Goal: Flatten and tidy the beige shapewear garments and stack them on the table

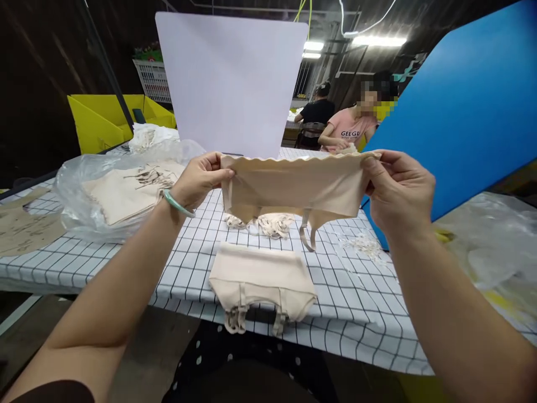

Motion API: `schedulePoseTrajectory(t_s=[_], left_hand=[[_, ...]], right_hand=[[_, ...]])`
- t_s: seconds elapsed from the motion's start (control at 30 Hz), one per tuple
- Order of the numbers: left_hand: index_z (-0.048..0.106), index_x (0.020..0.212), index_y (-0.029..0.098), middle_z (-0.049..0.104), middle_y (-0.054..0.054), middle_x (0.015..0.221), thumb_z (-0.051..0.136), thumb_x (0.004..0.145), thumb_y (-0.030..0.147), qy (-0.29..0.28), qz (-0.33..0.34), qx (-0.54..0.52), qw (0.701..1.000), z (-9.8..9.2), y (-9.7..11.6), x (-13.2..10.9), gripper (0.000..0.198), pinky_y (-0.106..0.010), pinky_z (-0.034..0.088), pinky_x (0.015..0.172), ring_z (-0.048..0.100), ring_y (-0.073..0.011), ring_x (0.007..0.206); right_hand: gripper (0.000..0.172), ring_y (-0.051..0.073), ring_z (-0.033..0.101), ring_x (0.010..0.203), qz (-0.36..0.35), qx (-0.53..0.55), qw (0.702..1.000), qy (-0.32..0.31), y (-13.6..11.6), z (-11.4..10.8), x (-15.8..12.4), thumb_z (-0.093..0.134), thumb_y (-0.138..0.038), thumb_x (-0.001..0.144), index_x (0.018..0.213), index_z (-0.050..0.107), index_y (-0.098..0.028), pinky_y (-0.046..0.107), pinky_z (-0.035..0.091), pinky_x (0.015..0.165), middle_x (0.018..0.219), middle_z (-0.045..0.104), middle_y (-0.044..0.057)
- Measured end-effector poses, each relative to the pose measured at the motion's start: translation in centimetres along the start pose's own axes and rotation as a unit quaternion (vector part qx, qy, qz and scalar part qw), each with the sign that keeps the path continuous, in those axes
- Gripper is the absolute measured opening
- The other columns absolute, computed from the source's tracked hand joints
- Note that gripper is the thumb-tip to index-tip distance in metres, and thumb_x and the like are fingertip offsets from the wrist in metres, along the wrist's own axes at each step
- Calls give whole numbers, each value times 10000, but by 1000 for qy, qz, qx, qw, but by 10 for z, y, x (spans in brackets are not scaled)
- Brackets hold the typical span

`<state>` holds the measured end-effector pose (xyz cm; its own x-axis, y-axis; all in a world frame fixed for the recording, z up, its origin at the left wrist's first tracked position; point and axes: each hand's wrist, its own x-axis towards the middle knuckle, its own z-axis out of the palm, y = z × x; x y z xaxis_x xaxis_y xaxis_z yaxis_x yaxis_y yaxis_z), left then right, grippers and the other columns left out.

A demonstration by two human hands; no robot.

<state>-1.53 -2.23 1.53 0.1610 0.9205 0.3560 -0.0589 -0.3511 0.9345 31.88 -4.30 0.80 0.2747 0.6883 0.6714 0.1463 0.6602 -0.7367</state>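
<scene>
A beige bra top (pixel 293 182) with a scalloped edge is stretched out in the air between my two hands, its straps dangling below. My left hand (pixel 203 176) pinches its left upper corner, with a pale green bangle (pixel 178 204) on the wrist. At the other upper corner, my right hand (pixel 398 187) grips the fabric between thumb and fingers. Below, a stack of similar beige bra tops (pixel 262 274) lies at the table's front edge, straps hanging over. Behind the held garment, a small heap of beige straps (pixel 274 224) is partly hidden.
A clear plastic bag (pixel 75 196) of beige pieces lies left on the checked tablecloth (pixel 184 280). A white board (pixel 230 84) stands at the back, a blue board (pixel 474 106) at right. Scraps (pixel 367 246) lie near it. Two people sit beyond; yellow bins (pixel 96 126) stand back left.
</scene>
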Motion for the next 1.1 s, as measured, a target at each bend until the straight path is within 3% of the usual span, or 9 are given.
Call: schedulePoseTrajectory(t_s=[0.2,0.33,0.43,0.53,0.63,0.8,1.1], left_hand=[[677,852,150,668,-13,799,777,722,207,-19,-67,-3,998,2,15,-99,174,-262,554,661,665,-145,744],[680,821,154,669,-10,790,788,716,228,-38,-143,-21,989,-4,-11,-135,168,-240,542,637,638,-122,704],[669,778,149,669,1,770,810,652,200,-37,-208,-38,977,-5,-57,-136,195,-231,535,649,615,-98,672],[651,729,135,649,7,694,777,595,134,14,-273,-19,962,1,-105,-126,184,-218,513,619,597,-90,630],[650,761,127,659,-10,680,730,592,117,67,-321,25,945,6,-134,-120,187,-233,509,608,618,-117,641],[647,907,143,648,14,669,734,620,170,55,-310,103,944,1,-143,-125,300,-235,492,573,605,-119,596],[620,690,185,639,-3,661,666,681,185,72,-257,268,926,-6,-155,-115,47,-269,484,621,602,-162,661]], right_hand=[[67,149,638,676,85,13,996,-8,-25,-28,-88,788,-320,812,861,744,-317,270,522,523,794,675,-12],[131,145,637,663,170,3,985,-16,-11,-38,-140,797,-371,787,873,728,-299,260,520,521,774,667,-19],[294,126,625,647,254,-5,967,-7,25,-37,-162,832,-445,703,882,696,-256,238,514,523,769,674,-28],[441,121,594,597,335,-46,941,-23,68,-29,-176,844,-515,616,887,664,-218,234,491,498,734,677,-22],[466,132,584,591,372,-108,920,-57,95,-24,-186,815,-530,611,895,664,-193,244,474,512,702,680,-3],[464,175,648,720,352,-182,912,-104,104,-27,-198,727,-472,686,1038,666,-177,294,508,645,819,723,40],[358,199,632,656,293,-315,897,-104,95,-17,-193,600,-459,797,1044,683,-212,327,497,631,861,723,66]])
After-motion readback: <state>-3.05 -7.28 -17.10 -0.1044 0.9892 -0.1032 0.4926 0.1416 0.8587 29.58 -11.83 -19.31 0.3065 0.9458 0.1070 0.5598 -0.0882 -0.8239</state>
